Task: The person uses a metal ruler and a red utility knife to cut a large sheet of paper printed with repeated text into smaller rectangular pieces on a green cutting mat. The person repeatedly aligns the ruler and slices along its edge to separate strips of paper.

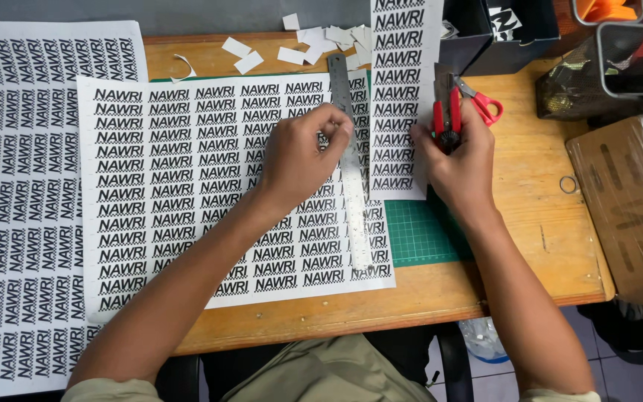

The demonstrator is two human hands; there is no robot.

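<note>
The left hand (303,152) presses closed fingertips onto a long steel ruler (351,167) lying across a white sheet of printed black labels (187,186). The right hand (459,160) grips red-handled scissors (459,108) beside a cut label strip (400,97). Cutting seems mid-way; the next cut likely needs the ruler steady.

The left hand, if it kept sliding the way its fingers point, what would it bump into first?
Most likely the long steel ruler: the left hand points right, its fingertips already at the ruler's edge. Beyond lies the narrow strip of printed white labels.
</note>
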